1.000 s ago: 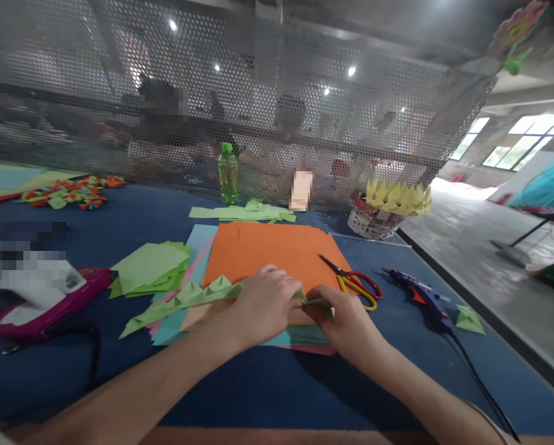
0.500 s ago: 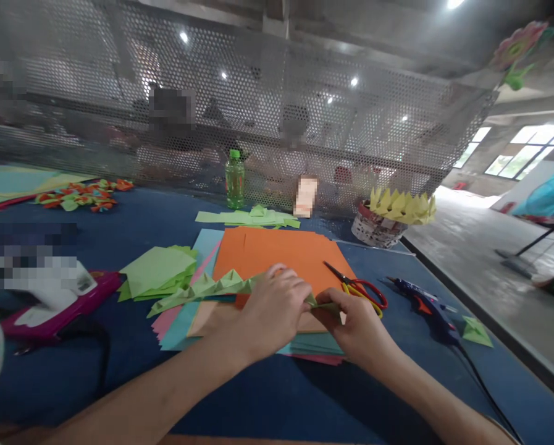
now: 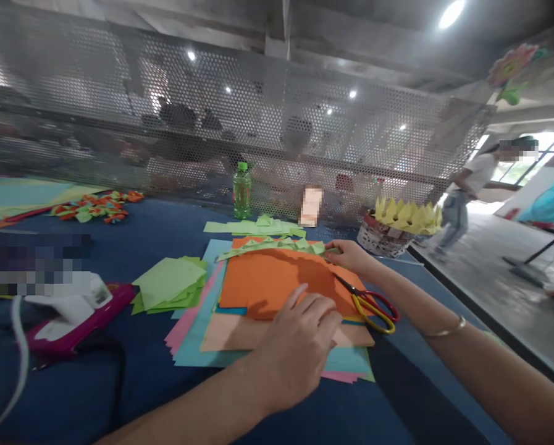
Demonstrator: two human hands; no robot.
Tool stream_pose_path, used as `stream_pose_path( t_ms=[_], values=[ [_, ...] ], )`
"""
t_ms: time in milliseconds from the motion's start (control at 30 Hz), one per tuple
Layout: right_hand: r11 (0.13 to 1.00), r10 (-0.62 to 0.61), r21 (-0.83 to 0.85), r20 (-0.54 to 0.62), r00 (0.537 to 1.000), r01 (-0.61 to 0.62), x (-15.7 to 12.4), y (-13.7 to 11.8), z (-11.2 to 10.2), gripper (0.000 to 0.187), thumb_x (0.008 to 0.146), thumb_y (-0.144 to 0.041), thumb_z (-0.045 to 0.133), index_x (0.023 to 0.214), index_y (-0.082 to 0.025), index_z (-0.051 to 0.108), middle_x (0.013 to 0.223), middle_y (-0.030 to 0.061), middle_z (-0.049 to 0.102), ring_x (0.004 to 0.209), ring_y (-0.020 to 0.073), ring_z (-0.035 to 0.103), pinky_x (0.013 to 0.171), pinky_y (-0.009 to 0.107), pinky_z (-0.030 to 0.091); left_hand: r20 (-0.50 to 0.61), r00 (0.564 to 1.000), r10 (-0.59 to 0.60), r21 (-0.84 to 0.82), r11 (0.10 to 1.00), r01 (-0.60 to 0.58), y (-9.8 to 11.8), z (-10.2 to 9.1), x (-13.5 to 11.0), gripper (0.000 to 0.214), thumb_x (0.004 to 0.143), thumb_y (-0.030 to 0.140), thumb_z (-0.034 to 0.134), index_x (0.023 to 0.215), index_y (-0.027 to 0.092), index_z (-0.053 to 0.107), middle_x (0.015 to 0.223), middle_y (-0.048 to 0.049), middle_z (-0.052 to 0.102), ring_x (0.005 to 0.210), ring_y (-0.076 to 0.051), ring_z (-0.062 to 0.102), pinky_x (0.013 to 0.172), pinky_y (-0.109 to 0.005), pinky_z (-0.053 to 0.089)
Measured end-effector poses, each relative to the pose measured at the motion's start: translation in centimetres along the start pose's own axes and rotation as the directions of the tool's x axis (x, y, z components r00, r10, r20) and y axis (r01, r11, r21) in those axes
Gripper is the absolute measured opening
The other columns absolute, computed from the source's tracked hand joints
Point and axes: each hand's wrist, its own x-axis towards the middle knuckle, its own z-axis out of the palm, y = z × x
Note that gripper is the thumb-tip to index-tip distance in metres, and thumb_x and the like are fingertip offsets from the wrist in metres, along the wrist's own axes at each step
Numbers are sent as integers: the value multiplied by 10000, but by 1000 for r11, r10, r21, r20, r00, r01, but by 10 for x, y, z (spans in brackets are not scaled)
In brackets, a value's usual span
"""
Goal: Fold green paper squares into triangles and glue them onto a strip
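Note:
My right hand (image 3: 351, 256) pinches the right end of a light green folded paper strip (image 3: 277, 248) with a row of small pointed peaks. The strip lies across the far part of the orange paper (image 3: 267, 284). My left hand (image 3: 302, 343) is over the near part of the paper stack, its fingers loosely bent and partly apart, with nothing visible in them. Red-and-yellow-handled scissors (image 3: 373, 309) rest at the stack's right side, below my right wrist. Peach paper (image 3: 225, 334) and light blue paper (image 3: 191, 355) show under the orange.
Green paper pieces (image 3: 170, 281) lie left of the stack, near a magenta power strip (image 3: 68, 337). Behind stand a green bottle (image 3: 242, 191), pale green strips (image 3: 253, 227) and a basket with yellow points (image 3: 383, 238). A perforated metal screen (image 3: 258, 130) closes the back. A person (image 3: 466, 185) is at right.
The peaked strip has moved away from me and to the right, onto the orange paper, with my right hand. My left hand has let go of it and drawn nearer. A person has appeared at right.

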Motion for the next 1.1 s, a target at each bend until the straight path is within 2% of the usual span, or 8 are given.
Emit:
stream_pose_path(
  t_ms=[233, 367, 500, 633, 767, 900, 1000, 1100],
  values=[
    [992, 47, -124, 130, 990, -31, 47, 18, 3, 341, 968, -365, 640, 1236, -153, 628, 1251, 73, 638, 1059, 260, 655, 877, 431, 575, 69, 998, 12, 16, 1000, -13, -3, -4, 0, 178, 987, 209, 531, 1151, 159, 578, 1123, -85, 636, 1053, -247, 575, 1147, -485, 298],
    [976, 14, -216, 93, 996, 6, 52, 29, 5, 329, 977, -357, 630, 1240, -160, 621, 1242, 81, 640, 1045, 240, 659, 877, 430, 576, 82, 997, 0, 52, 999, -4, -5, -9, 2, 118, 984, 209, 544, 1076, 158, 597, 1072, -79, 639, 1025, -238, 584, 1148, -472, 310],
    [947, -76, -316, -56, 995, 55, 37, 34, -1, 311, 974, -351, 623, 1214, -152, 624, 1196, 99, 661, 1049, 237, 657, 918, 442, 544, 63, 995, -74, 114, 991, 66, -17, -15, 7, 104, 980, 247, 583, 1002, 155, 628, 1034, -78, 653, 1015, -245, 599, 1041, -421, 424],
    [913, -212, -379, -129, 969, 149, -6, 29, -12, 355, 932, -323, 589, 1201, -94, 625, 1159, 186, 677, 1117, 314, 635, 988, 433, 482, 35, 970, -241, 178, 956, 232, -43, -25, 3, 126, 983, 248, 591, 1023, 147, 654, 1089, -82, 662, 1037, -230, 627, 924, -361, 511],
    [891, -307, -383, -111, 945, 245, -65, 27, -12, 420, 952, -452, 512, 1250, -169, 601, 1238, 162, 664, 1130, 308, 639, 965, 441, 506, 25, 898, -440, 303, 859, 412, -76, -41, -21, 126, 993, 208, 586, 1048, 121, 657, 1117, -89, 662, 1073, -241, 637, 923, -429, 533],
    [864, -361, -380, -12, 932, 330, -110, 28, -3, 333, 972, -462, 477, 1143, -243, 660, 1222, 116, 692, 1129, 291, 656, 959, 442, 519, 17, 770, -637, 406, 708, 577, -108, -58, -55, 298, 983, 326, 637, 1221, 149, 618, 1226, -99, 634, 1060, -246, 648, 901, -457, 559],
    [834, -380, -420, 31, 924, 357, -115, 24, 4, 369, 1014, -456, 399, 1179, -256, 662, 1301, 115, 671, 1204, 294, 626, 998, 471, 491, 7, 667, -745, 419, 607, 675, -125, -65, -72, 327, 987, 338, 631, 1257, 157, 601, 1243, -103, 626, 1044, -242, 654, 880, -444, 571],
    [801, -366, -498, 31, 930, 332, -95, 14, 10, 404, 1020, -458, 374, 1219, -250, 658, 1343, 123, 657, 1210, 312, 625, 955, 482, 499, 15, 616, -788, 382, 574, 725, -133, -66, -79, 323, 990, 340, 626, 1264, 170, 600, 1263, -104, 618, 1056, -242, 649, 886, -441, 569]
  ],
)
